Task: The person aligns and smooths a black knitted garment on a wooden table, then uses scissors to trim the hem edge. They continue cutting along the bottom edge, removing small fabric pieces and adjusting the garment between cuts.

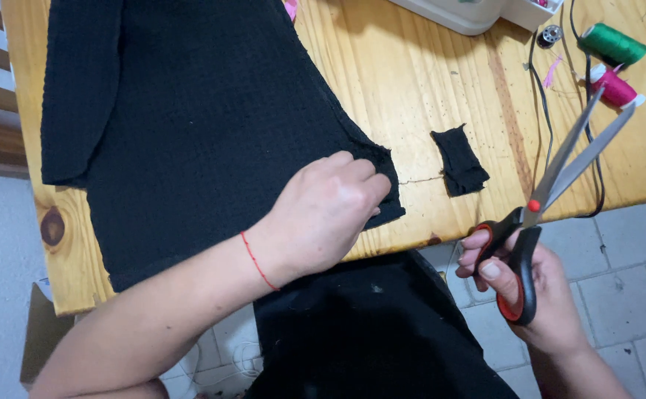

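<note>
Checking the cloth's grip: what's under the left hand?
The left hand presses the black fabric's corner onto the wooden table. Its fingertips are curled out of sight.

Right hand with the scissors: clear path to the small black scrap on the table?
Probably yes. The right hand holds the open scissors beside the small black scrap, with only bare wooden table between. The left hand rests on the large black fabric.

Two thread spools (612, 43), one pair of scissors (552, 185), one black scrap (459, 161), one bobbin (551, 34).
</note>
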